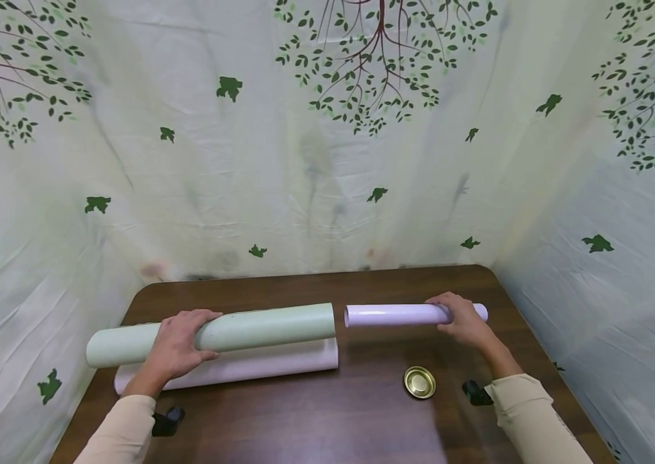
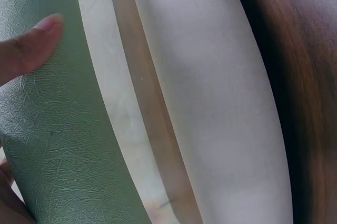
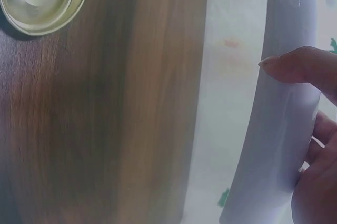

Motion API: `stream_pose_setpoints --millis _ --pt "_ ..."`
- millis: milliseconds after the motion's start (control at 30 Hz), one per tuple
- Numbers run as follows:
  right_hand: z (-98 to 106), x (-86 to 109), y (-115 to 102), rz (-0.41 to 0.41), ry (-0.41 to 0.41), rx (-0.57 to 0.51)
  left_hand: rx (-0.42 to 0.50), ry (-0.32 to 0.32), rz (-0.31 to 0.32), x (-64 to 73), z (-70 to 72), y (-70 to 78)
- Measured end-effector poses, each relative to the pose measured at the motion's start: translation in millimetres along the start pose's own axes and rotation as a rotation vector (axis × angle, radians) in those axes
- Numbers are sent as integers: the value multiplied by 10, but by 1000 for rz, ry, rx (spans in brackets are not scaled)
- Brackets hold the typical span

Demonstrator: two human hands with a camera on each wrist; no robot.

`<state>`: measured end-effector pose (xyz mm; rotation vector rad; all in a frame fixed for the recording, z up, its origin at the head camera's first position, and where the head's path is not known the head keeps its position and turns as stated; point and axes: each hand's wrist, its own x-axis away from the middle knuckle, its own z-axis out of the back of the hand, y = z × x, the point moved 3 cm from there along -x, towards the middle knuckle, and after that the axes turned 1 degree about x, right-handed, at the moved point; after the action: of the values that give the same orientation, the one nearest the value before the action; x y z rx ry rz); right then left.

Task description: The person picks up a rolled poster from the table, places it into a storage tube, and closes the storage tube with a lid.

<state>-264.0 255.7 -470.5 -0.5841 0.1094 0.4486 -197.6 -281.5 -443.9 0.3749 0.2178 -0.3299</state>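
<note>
My left hand (image 1: pixel 179 345) grips a thick pale green roll (image 1: pixel 269 323) around its middle, thumb on the near side. In the left wrist view the green roll (image 2: pixel 68 129) has a creased, leather-like texture. Just below it in the head view lies a white roll (image 1: pixel 258 366), apart from the green one in the left wrist view. My right hand (image 1: pixel 463 320) holds a thinner glossy lilac roll (image 1: pixel 391 314) near its right end. The right wrist view shows the thumb across the lilac roll (image 3: pixel 279 129); the other fingers are partly hidden behind it.
A small round gold dish (image 1: pixel 420 383) sits on the brown wooden table (image 1: pixel 374 425), right of the middle. White cloth (image 1: pixel 304 212) printed with trees and leaves hangs behind the table and on both sides. A dark wrist device (image 1: pixel 168 421) is at each sleeve.
</note>
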Motion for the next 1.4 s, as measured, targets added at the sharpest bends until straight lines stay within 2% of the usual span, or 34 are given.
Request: stream_pose_setpoints --millis 500,900,1400 --pt "-54 -27 -120 43 5 6 -8 18 -16 44 0 46" --pt "-88 24 -142 31 -2 34 -7 4 -39 37 -64 82" --pt "-128 21 -261 84 -1 46 -12 8 -51 39 -53 142"
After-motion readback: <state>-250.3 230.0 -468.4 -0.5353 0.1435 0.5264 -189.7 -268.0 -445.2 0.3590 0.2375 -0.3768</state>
